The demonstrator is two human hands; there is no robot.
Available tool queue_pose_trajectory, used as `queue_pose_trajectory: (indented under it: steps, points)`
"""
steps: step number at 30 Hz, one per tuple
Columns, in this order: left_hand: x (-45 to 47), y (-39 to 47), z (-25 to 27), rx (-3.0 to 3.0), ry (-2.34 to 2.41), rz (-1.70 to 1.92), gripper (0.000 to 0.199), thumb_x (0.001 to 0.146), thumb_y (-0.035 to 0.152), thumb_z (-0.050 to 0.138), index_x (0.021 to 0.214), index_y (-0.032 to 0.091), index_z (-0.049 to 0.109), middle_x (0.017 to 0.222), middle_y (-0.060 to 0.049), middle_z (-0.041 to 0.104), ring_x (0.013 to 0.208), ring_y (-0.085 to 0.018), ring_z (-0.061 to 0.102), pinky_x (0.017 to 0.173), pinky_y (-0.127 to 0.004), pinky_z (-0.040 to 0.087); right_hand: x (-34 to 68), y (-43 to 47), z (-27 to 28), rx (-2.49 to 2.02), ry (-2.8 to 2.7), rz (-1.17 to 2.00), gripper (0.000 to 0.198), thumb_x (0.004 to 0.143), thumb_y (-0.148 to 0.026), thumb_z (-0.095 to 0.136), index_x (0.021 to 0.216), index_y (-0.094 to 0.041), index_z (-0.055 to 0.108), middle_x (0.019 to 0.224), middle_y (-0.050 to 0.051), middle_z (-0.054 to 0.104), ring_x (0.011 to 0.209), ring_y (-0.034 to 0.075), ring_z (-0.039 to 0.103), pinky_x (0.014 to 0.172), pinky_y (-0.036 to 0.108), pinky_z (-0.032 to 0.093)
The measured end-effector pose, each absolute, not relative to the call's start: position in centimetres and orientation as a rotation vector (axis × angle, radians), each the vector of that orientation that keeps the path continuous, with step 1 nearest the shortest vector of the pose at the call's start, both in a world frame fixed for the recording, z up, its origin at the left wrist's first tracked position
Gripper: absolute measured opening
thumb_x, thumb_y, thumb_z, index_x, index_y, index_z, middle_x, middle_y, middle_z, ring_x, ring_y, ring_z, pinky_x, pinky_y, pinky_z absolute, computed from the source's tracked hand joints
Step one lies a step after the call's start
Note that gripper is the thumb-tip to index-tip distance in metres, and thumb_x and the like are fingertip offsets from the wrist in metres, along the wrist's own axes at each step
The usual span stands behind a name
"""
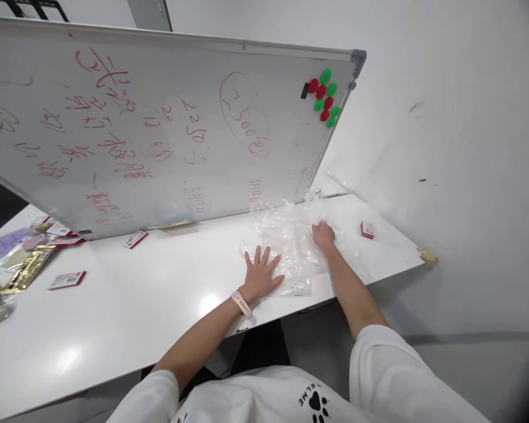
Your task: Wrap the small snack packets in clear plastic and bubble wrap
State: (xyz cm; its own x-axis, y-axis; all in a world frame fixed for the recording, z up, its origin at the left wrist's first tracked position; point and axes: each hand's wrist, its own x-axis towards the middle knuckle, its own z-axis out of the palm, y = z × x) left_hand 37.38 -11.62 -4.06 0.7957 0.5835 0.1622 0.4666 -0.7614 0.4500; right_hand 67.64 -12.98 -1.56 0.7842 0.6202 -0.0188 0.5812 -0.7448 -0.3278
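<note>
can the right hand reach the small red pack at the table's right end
Probably yes: nothing tall stands between the right hand and the small red pack, though that hand is on the clear plastic.

The left hand (261,279) is flat, palm down, just past the pink wristband (241,304), its fingers (258,256) spread wide. The left arm (203,336) slants up to the wristband. Farther away and to the right of the wristband, the right hand (324,236) is curled up like a fist. The right arm (355,288) reaches forward, well to the wristband's right.
</note>
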Motion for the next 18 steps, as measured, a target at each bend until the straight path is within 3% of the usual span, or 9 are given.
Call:
queue_pose_trajectory:
  steps: [4, 10, 13, 16, 18]
  points:
    - [34.0, -12.0, -4.3, 2.636, 0.796, 0.419, 0.061, 0.088, 0.054, 0.062, 0.145, 0.033, 0.053, 0.162, -0.012, 0.035, 0.153, -0.044, 0.016, 0.115, -0.076, 0.001, 60.6, -15.0, -2.0, -2.635, -1.002, 0.187, 0.028, 0.097, -0.031, 0.047, 0.114, -0.014, 0.061, 0.107, 0.013, 0.07, 0.099, 0.024, 0.066, 0.084, 0.031, 0.046]
    - [30.0, -12.3, -3.9, 2.577, 0.883, 0.432, 0.061, 0.087, 0.05, 0.064, 0.143, 0.03, 0.054, 0.154, -0.015, 0.046, 0.149, -0.046, 0.027, 0.115, -0.076, 0.0, 53.1, -13.9, -0.6, -2.507, -1.327, 0.26, 0.031, 0.096, -0.034, 0.054, 0.121, -0.018, 0.062, 0.122, 0.01, 0.068, 0.113, 0.022, 0.062, 0.097, 0.029, 0.042]
    - [27.9, -12.4, -3.1, 2.486, 0.866, 0.383, 0.061, 0.086, 0.049, 0.066, 0.142, 0.028, 0.054, 0.153, -0.017, 0.046, 0.146, -0.046, 0.032, 0.115, -0.076, 0.004, 53.4, -13.3, 2.4, -2.468, -1.474, 0.335, 0.051, 0.087, -0.035, 0.067, 0.134, -0.018, 0.056, 0.137, 0.011, 0.061, 0.124, 0.027, 0.056, 0.106, 0.036, 0.038]
    - [24.8, -12.7, -2.2, 2.392, 0.852, 0.469, 0.048, 0.089, 0.044, 0.064, 0.133, 0.026, 0.059, 0.155, -0.014, 0.043, 0.149, -0.041, 0.028, 0.119, -0.07, 0.013, 54.4, -14.7, 6.3, -2.423, -1.629, 0.29, 0.081, 0.072, -0.038, 0.083, 0.145, -0.022, 0.049, 0.154, 0.012, 0.046, 0.14, 0.037, 0.039, 0.115, 0.048, 0.028]
    - [22.4, -13.0, -1.8, 2.298, 0.868, 0.58, 0.034, 0.09, 0.037, 0.061, 0.121, 0.023, 0.064, 0.153, -0.013, 0.046, 0.148, -0.037, 0.03, 0.12, -0.062, 0.022, 53.4, -16.9, 8.1, -2.356, -1.691, 0.069, 0.078, 0.078, -0.043, 0.078, 0.147, -0.023, 0.047, 0.158, 0.012, 0.04, 0.143, 0.038, 0.033, 0.116, 0.053, 0.024]
